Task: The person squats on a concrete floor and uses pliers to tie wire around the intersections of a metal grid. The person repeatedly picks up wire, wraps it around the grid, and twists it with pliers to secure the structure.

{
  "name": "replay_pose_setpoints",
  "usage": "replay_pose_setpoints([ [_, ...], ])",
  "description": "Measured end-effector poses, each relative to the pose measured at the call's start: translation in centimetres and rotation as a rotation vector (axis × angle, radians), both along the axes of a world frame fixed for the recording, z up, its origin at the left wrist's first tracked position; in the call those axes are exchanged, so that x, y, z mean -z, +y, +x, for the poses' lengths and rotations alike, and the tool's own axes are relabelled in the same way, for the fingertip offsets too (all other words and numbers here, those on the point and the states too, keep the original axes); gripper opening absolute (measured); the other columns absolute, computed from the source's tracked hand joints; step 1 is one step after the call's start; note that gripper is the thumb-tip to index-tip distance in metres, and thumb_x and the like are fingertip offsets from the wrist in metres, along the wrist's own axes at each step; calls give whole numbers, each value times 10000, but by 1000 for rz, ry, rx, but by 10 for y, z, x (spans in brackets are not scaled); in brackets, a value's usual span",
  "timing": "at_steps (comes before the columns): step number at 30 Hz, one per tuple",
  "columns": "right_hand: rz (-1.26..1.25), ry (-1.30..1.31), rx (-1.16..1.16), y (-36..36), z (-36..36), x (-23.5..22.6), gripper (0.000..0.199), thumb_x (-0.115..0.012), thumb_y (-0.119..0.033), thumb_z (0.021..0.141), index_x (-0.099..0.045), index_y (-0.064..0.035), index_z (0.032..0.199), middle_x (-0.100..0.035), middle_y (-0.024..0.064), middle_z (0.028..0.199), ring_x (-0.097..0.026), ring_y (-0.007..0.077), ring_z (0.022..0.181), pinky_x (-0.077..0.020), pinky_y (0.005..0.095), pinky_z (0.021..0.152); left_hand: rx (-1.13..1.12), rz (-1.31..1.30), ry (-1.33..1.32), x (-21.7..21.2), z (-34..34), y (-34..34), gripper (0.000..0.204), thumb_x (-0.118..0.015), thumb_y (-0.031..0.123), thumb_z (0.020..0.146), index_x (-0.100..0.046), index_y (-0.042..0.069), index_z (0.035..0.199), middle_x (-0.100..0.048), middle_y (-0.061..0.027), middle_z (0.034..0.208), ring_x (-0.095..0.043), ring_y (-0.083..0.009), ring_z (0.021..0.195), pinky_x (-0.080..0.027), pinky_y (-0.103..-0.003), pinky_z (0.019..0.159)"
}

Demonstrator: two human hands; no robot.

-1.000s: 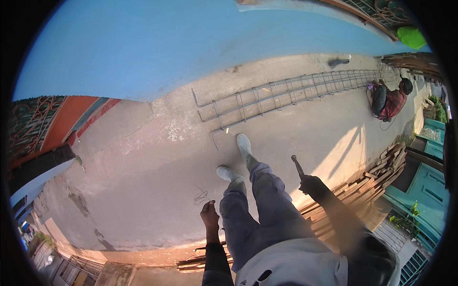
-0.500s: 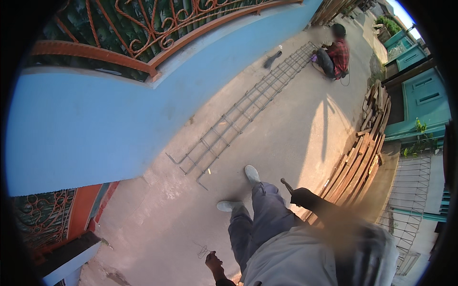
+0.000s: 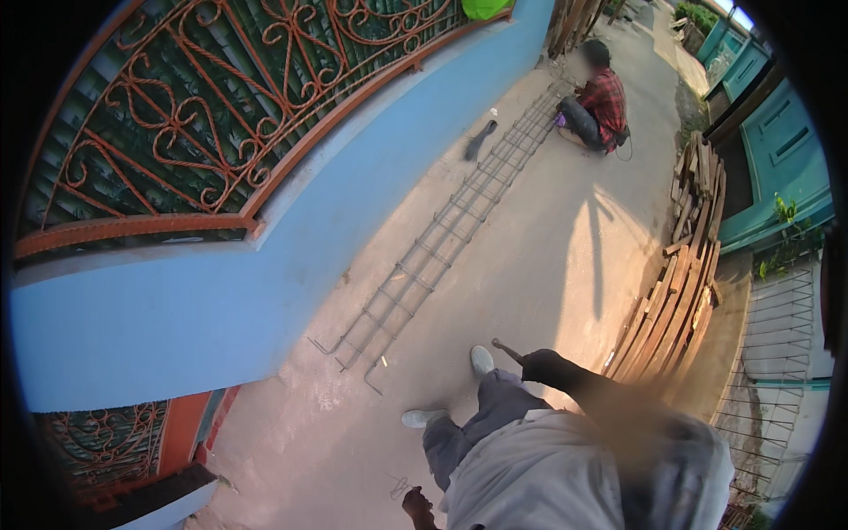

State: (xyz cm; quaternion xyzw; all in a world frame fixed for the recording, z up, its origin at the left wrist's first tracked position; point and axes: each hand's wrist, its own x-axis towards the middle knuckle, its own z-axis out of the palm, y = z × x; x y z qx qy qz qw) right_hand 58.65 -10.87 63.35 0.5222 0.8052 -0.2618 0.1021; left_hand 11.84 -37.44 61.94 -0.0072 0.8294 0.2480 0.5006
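Note:
My left hand, low in the picture, is closed on a thin loop of wire that sticks out past the fingers. In my right hand, in front of my body, is a short rod-like tool with a rounded end; its other end is hidden by the hand. Ahead of my feet a long rebar cage lies on the concrete ground, its bent bar ends toward me. Both hands are apart from the cage.
At the cage's far end a person in a red checked shirt crouches. A dark item lies beside the cage. A blue wall with orange grillwork runs along the left. Stacked timber lies on the right.
My view has shifted, showing more of the grillwork. The cage's near end sits lower in the picture, nearer my shoes. Both hands keep their hold; the crouching person stays at the far end.

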Motion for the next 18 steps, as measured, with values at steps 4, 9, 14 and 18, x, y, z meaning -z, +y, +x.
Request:
replay_pose_setpoints([
  [4,125,20,-17,-3,75,5,150,-703,-319,723,-715,-170,718,-678,43,715,-675,249,711,-525,405,644,52,102,-5,-1,30,40,174,-585,168,876,-659,11,873,-433,19,546,-397,-95,406,-338,-274,349],
  [9,267,140,87,-17,155,8,53,-706,-219,716,-709,-166,716,-673,41,720,-670,244,748,-518,404,678,94,112,-6,-2,58,79,159,-600,179,881,-667,35,883,-469,18,560,-450,-102,440,-368,-283,375],
  [14,142,362,431,-31,167,12,50,-715,-144,703,-708,-145,753,-669,57,728,-673,247,766,-519,396,704,536,401,163,17,37,70,156,-613,172,873,-671,28,856,-487,0,546,-442,-106,434,-363,-285,381],
  [18,215,146,212,-19,154,4,36,-719,-150,721,-704,-132,749,-662,61,715,-673,248,767,-517,399,694,698,397,127,29,19,82,158,-612,164,866,-672,19,845,-508,-22,554,-440,-118,428,-369,-289,395],
])
